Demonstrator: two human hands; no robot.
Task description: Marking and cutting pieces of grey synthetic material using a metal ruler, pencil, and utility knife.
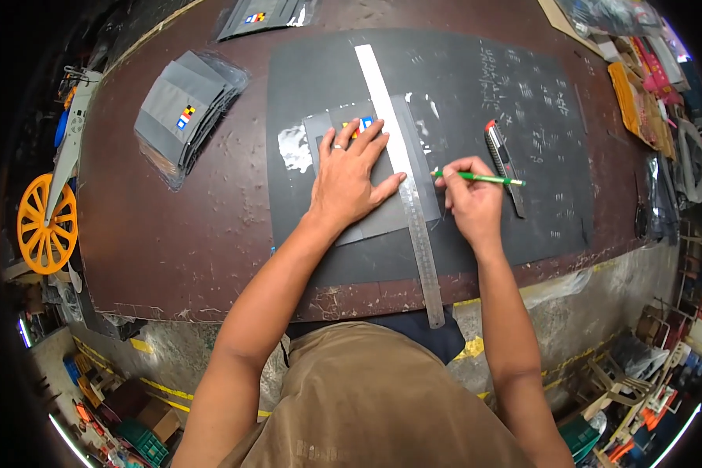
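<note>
A worker's left hand (349, 175) presses flat on a grey piece (366, 210) and steel ruler (402, 168) at the mat's (538, 218) centre; the right hand (470, 199), at three o'clock, grips a green pencil (483, 179). Marking seems underway; the ruler must not slip.

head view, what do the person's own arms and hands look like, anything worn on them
Both forearms are bare, with no sleeves, gloves or watch visible. The left hand has a silver ring on one of its fingers. The right hand shows no ring or other wear.
</note>
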